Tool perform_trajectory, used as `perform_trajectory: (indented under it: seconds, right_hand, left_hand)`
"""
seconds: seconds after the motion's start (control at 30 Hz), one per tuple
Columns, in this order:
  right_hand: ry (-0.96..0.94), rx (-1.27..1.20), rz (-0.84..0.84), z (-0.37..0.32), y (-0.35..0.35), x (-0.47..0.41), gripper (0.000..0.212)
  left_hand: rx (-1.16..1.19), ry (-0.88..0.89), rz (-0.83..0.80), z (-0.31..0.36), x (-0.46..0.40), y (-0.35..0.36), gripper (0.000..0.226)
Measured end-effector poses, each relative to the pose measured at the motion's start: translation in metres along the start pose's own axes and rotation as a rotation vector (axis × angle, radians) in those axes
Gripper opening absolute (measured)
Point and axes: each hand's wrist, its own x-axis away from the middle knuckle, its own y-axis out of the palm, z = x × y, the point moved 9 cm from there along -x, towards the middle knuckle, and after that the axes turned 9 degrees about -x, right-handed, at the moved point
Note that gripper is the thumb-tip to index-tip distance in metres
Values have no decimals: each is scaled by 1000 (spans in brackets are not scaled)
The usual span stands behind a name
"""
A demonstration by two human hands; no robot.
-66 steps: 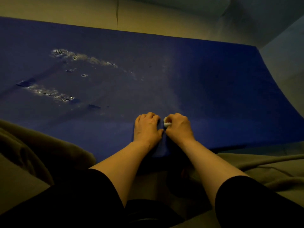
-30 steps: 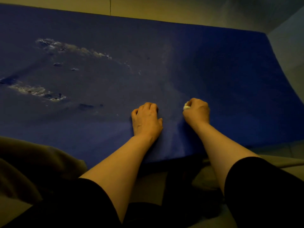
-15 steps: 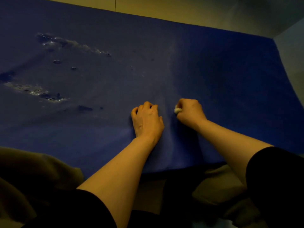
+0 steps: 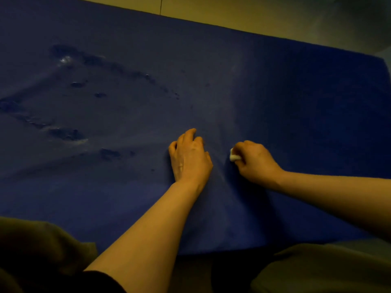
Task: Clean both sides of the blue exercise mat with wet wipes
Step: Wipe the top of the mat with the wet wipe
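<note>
We press our left hand (image 4: 190, 157) flat on the blue exercise mat (image 4: 285, 106), fingers mostly straight, while our right hand (image 4: 255, 160) just beside it pinches a balled wet wipe (image 4: 233, 156) against the mat. The wet smears (image 4: 67, 134) lie well left of the wipe, nearer our left hand.

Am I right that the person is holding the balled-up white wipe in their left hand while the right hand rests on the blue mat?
Not quite: the hands are swapped. In the head view the right hand holds the balled-up white wipe in its grip, while the left hand rests on the blue mat.
</note>
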Motion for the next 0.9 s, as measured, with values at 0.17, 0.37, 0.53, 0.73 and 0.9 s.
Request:
perform_trajectory:
  seconds: [0.17,0.37,0.53,0.73,0.9]
  right_hand:
    - [-181,78,-263,-7,-10,-3,20]
    - [-356,20,-388,-27,-8,2,26]
    - [-192,-120,-75,11,-7,-41,26]
    - [-32,-152,214,33,-29,-48,17]
    - [-346,-200,-191,-39,20,-22,25]
  left_hand:
    - [81,7,12,-3,-13,2,15]
    - [74,-2,91,-2,-20,1,14]
    - [73,23,110,-5,-28,1,19]
    - [-13,53,159,-2,-33,4,63]
    - [-51,21,146,-1,-38,4,65]
